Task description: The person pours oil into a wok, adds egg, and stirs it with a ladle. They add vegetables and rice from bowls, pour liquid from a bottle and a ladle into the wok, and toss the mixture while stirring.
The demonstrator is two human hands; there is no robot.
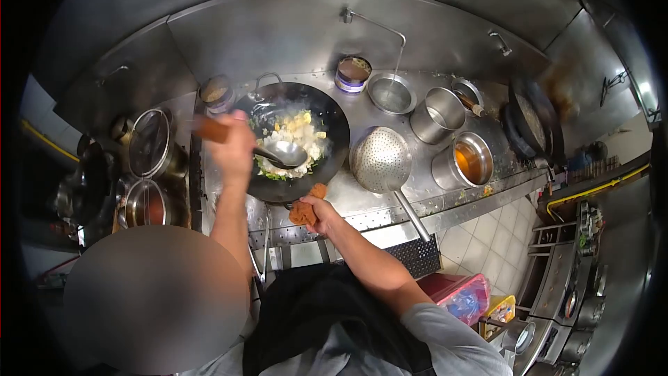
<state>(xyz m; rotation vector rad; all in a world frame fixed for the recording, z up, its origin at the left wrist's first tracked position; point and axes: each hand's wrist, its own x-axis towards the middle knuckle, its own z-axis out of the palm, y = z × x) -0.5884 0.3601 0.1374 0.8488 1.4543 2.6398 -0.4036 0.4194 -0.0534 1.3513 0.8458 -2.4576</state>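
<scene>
My left hand [235, 145] is wrapped round the wooden handle of a ladle [289, 156], slightly smeared by motion. The ladle's metal bowl rests among the cooking food [299, 132], pale pieces with yellow bits and chopped greens. All of this lies in a large black wok [332, 125], with some steam rising. At the wok's near rim, my right hand [320, 214] grips a bunched orange-brown cloth [303, 213]. The cloth meets the rim near a small loop handle, mostly hidden. To the right of the wok lies a perforated strainer [381, 160], its long handle pointing toward me.
Right on the steel counter stand a pot [438, 117], a pot of amber liquid [473, 160] and stacked woks [532, 118]. A water spout [402, 45] reaches over a bowl [392, 94]. Tins [353, 73] stand behind; lidded pots [149, 143] left. A blurred patch covers the lower left.
</scene>
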